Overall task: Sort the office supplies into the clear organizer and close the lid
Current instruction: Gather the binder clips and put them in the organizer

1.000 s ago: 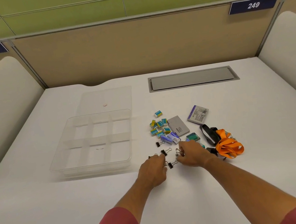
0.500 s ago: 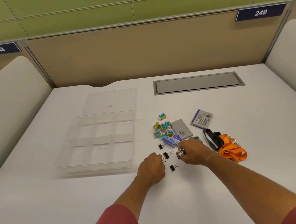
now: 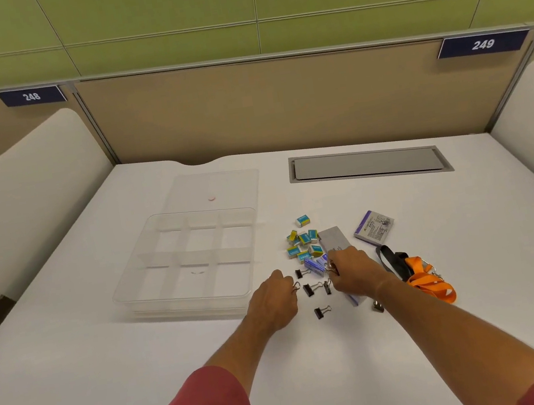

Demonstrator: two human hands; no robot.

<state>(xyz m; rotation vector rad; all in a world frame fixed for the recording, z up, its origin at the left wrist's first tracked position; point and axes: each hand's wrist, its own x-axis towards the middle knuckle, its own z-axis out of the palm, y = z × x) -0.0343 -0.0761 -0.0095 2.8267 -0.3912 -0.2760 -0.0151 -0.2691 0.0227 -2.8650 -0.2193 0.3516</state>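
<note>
The clear organizer (image 3: 123,295) with empty compartments sits left of centre on the white desk, its clear lid (image 3: 238,180) lying flat behind it. My left hand (image 3: 272,302) is closed with a binder clip's wire handle showing at its fingers. My right hand (image 3: 352,271) pinches another binder clip at its fingertips. Three black binder clips lie loose between and below the hands, one of them the lowest clip (image 3: 321,312). Several small blue-and-yellow boxes (image 3: 303,238) cluster beyond the hands, beside a grey box (image 3: 333,239).
A purple-and-white packet (image 3: 373,229) and an orange-and-black lanyard (image 3: 425,277) lie right of my right hand. A small metal clip (image 3: 378,306) sits by my right wrist. A grey cable hatch (image 3: 369,164) is set in the desk's back. White dividers flank both sides.
The camera has tilted up and moved closer. Both hands have shifted slightly forward among the binder clips, each now closed on one; the loose clips have stayed put.
</note>
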